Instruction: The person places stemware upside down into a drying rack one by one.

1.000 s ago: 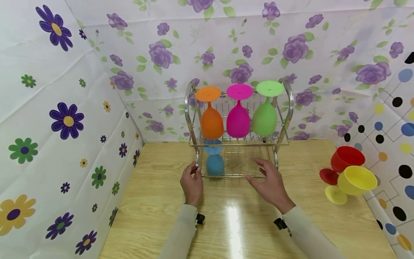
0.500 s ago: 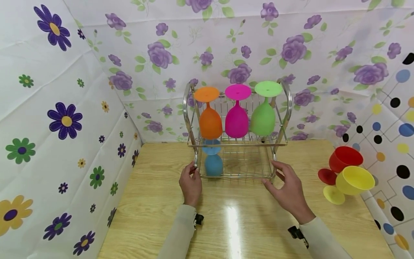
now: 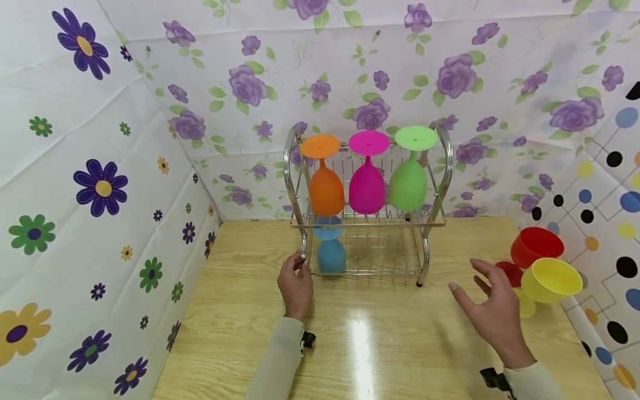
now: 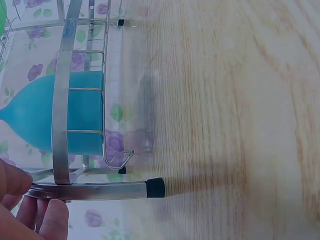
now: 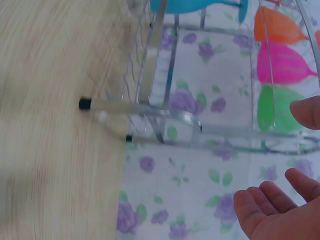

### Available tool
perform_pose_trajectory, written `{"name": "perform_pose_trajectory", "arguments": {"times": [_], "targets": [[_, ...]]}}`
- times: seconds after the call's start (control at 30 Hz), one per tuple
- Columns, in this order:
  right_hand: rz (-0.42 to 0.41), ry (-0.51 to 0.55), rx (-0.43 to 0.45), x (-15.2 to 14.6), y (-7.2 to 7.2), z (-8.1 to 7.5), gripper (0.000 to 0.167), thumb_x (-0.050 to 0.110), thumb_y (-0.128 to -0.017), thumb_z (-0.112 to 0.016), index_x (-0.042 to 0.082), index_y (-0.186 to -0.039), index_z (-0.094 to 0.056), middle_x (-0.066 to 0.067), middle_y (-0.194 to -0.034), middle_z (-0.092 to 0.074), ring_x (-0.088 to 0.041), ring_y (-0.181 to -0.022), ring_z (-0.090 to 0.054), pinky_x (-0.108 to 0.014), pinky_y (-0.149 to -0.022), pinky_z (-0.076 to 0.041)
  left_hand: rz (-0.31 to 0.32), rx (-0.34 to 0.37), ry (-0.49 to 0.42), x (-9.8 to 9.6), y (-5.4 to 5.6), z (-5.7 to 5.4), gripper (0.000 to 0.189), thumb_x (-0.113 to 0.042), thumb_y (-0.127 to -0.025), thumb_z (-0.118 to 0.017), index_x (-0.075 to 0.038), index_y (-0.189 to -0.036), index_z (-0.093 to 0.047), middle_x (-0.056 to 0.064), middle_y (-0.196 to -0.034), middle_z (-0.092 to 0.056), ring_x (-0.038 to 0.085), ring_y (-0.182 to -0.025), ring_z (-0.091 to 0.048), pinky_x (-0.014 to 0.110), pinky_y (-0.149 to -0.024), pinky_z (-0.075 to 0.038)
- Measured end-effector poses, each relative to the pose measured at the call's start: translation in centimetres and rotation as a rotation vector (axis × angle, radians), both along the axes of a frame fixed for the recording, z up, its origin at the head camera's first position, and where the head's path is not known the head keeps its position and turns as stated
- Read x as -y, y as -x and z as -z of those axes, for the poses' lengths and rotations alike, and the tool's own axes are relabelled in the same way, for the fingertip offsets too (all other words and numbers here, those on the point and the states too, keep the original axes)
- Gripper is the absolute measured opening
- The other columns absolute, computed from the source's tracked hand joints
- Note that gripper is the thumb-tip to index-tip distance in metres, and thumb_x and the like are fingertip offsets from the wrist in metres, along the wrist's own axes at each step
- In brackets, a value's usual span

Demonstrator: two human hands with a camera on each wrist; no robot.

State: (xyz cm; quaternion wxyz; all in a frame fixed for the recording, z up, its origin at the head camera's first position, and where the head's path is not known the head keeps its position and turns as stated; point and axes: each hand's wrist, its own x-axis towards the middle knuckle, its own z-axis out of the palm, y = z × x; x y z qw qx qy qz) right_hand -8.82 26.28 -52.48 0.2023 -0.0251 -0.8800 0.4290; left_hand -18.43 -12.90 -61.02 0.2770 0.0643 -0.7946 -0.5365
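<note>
A two-tier metal dish rack [image 3: 370, 224] stands against the back wall. My left hand [image 3: 296, 289] grips its left front leg, thumb and fingers about the tube in the left wrist view. Upside down on the upper tier are an orange goblet [image 3: 326, 191], a magenta goblet [image 3: 367, 189] and a green goblet [image 3: 408, 186]. A blue goblet [image 3: 331, 255] is inverted at the left of the lower tier. My right hand [image 3: 495, 314] holds nothing, fingers spread, just left of a red goblet [image 3: 535, 247] and a yellow goblet [image 3: 552, 278], whose feet it partly hides.
The wooden table [image 3: 240, 344] is bounded by flowered cloth [image 3: 320, 61] at the back and left. A dotted cloth [image 3: 607, 233] closes the right side, close to the red and yellow goblets, which lie tilted.
My right hand has moved right, from the front of the rack's lower tier to beside the red and yellow goblets. The left hand keeps its grip on the rack.
</note>
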Motion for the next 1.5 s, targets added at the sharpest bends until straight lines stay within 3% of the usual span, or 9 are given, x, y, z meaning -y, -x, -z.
{"name": "perform_pose_trajectory", "arguments": {"times": [0.1, 0.23, 0.4, 0.6, 0.83, 1.3, 1.5], "targets": [[0.061, 0.009, 0.000, -1.0, -0.5, -0.3, 0.070, 0.018, -0.088, -0.089, 0.004, -0.148, -0.055, -0.012, -0.145, -0.059, 0.016, -0.119, -0.045, 0.004, -0.098, -0.039, 0.001, 0.003, -0.002, 0.0, -0.1, 0.0, 0.036, 0.002, -0.099, -0.070, -0.009, -0.133, -0.072, 0.014, -0.111, -0.072, 0.030, -0.103, -0.072, 0.044, -0.086, -0.068], [0.168, -0.003, 0.007, -2.3, -1.2, -0.6, 0.071, 0.015, -0.086, -0.089, 0.006, -0.148, -0.057, -0.011, -0.142, -0.059, 0.001, -0.118, -0.050, 0.004, -0.098, -0.038, 0.006, 0.000, 0.000, -0.1, -0.2, 0.2, 0.036, 0.001, -0.100, -0.070, -0.010, -0.135, -0.072, 0.014, -0.111, -0.072, 0.030, -0.103, -0.072, 0.043, -0.087, -0.067], [0.297, -0.052, -0.031, -4.2, -1.9, -0.1, 0.071, 0.013, -0.087, -0.088, 0.010, -0.150, -0.056, -0.013, -0.145, -0.059, -0.020, -0.129, -0.053, -0.002, -0.107, -0.036, 0.013, 0.004, -0.004, -0.1, -0.2, 0.3, 0.037, 0.000, -0.101, -0.070, -0.010, -0.136, -0.071, 0.014, -0.112, -0.072, 0.029, -0.105, -0.072, 0.043, -0.088, -0.067], [0.441, -0.051, -0.116, -6.5, -2.6, 1.2, 0.067, 0.011, -0.088, -0.085, 0.008, -0.149, -0.057, -0.016, -0.147, -0.060, -0.016, -0.136, -0.053, -0.007, -0.115, -0.037, 0.014, 0.006, 0.005, 0.0, -0.3, 0.2, 0.038, 0.001, -0.100, -0.069, -0.010, -0.137, -0.070, 0.014, -0.112, -0.072, 0.030, -0.106, -0.072, 0.044, -0.089, -0.067], [0.560, -0.026, -0.042, -8.2, -2.7, 2.3, 0.068, 0.015, -0.095, -0.080, 0.011, -0.156, -0.049, -0.013, -0.157, -0.050, -0.029, -0.144, -0.049, -0.022, -0.126, -0.033, 0.018, 0.015, -0.002, 0.1, -0.2, 0.3, 0.037, -0.001, -0.102, -0.069, -0.011, -0.137, -0.070, 0.014, -0.114, -0.071, 0.029, -0.107, -0.071, 0.043, -0.090, -0.067], [0.646, 0.015, 0.015, -9.9, -2.2, 3.7, 0.070, 0.021, -0.099, -0.075, 0.011, -0.160, -0.043, -0.009, -0.163, -0.043, -0.028, -0.148, -0.041, -0.027, -0.131, -0.029, 0.015, 0.017, 0.001, 0.2, -0.1, 0.5, 0.036, -0.002, -0.102, -0.068, -0.012, -0.137, -0.070, 0.013, -0.114, -0.072, 0.028, -0.106, -0.071, 0.043, -0.089, -0.067], [0.694, 0.095, 0.056, -10.2, -1.3, 4.5, 0.075, 0.026, -0.099, -0.076, 0.020, -0.163, -0.038, -0.005, -0.165, -0.038, -0.022, -0.151, -0.038, -0.031, -0.131, -0.029, 0.012, 0.018, 0.010, 0.0, -0.2, 0.6, 0.036, -0.004, -0.103, -0.069, -0.014, -0.138, -0.070, 0.012, -0.114, -0.072, 0.028, -0.106, -0.071, 0.042, -0.090, -0.067]]}}
